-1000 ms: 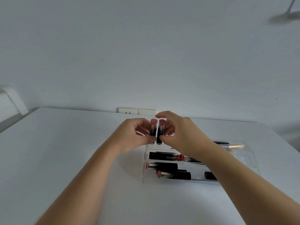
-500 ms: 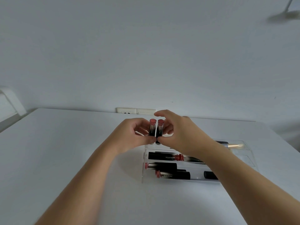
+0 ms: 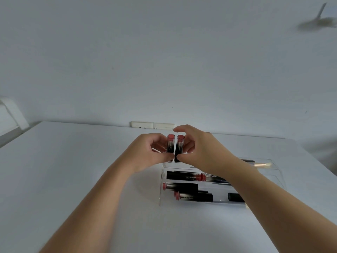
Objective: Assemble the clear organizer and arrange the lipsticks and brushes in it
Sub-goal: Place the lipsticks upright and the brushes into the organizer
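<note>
Pinching one upright lipstick (image 3: 170, 145) per hand (image 3: 145, 152), you grip light, slick tubes; hold their black barrels low.

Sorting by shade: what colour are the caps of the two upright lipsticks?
Both caps are pinkish red on black tubes, the right one slightly brighter; head view.

Table (image 3: 73, 170) left of the organizer (image 3: 277, 179) lies open (brush (image 3: 261, 164) possibly blocks right).

A plain room — white table (image 3: 73, 161), bare wall, wall socket (image 3: 142, 125).
</note>
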Available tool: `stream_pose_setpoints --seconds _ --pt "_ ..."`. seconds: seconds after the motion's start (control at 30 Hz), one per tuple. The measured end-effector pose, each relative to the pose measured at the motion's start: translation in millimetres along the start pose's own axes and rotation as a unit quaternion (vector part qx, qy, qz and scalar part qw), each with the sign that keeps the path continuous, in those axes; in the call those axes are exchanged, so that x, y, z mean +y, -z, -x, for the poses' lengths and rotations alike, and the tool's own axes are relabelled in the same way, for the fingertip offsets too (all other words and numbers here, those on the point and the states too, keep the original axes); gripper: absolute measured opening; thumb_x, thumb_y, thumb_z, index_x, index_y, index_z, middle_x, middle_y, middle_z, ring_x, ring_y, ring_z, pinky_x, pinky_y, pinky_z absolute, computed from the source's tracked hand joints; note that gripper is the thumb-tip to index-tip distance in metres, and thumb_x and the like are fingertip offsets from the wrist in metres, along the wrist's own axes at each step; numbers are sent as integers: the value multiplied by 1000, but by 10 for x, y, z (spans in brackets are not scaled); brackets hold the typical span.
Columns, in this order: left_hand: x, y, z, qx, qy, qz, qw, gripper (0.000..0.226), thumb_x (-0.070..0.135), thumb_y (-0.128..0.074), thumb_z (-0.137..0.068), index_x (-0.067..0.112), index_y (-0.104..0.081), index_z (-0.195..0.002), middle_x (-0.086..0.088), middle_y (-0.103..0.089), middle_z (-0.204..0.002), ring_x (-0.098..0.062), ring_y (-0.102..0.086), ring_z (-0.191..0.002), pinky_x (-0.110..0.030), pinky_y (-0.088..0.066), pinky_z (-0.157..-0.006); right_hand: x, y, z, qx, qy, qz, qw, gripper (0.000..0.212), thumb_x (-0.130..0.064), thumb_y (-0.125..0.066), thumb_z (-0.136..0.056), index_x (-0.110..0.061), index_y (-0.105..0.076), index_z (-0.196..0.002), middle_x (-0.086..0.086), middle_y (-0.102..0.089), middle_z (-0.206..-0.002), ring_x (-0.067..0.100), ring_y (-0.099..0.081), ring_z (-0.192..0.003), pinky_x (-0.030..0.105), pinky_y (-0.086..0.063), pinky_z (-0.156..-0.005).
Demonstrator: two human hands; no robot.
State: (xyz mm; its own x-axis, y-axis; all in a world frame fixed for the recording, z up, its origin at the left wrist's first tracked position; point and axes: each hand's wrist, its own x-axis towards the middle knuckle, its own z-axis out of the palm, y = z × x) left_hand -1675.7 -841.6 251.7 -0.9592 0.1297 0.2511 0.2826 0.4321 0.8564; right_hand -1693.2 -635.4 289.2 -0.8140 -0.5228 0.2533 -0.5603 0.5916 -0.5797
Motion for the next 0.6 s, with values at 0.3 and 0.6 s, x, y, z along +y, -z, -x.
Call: stream_pose_setpoints --seconds 0.3,0.6 --pt "9 4 9 -2 3 -6 1000 24 35 -86 -69 41 -73 -88 14 -77 -86 -5 -73 -84 -21 -54 -75 -4 -12 15 3 5 -3 1000 66 -13 -70 -79 -38 -48 -136 -10 -70 -90 6 -67 -86 33 -56 -88" --pt "26 0 21 5 -5 -19 1000 26 26 -86 -73 46 -72 -83 17 -76 -84 -1 -71 -80 -8 -48 -66 -8 -11 21 2 8 7 1000 66 -15 -71 -80 -39 -47 -137 -11 -69 -92 5 -66 -86 33 -56 -87"
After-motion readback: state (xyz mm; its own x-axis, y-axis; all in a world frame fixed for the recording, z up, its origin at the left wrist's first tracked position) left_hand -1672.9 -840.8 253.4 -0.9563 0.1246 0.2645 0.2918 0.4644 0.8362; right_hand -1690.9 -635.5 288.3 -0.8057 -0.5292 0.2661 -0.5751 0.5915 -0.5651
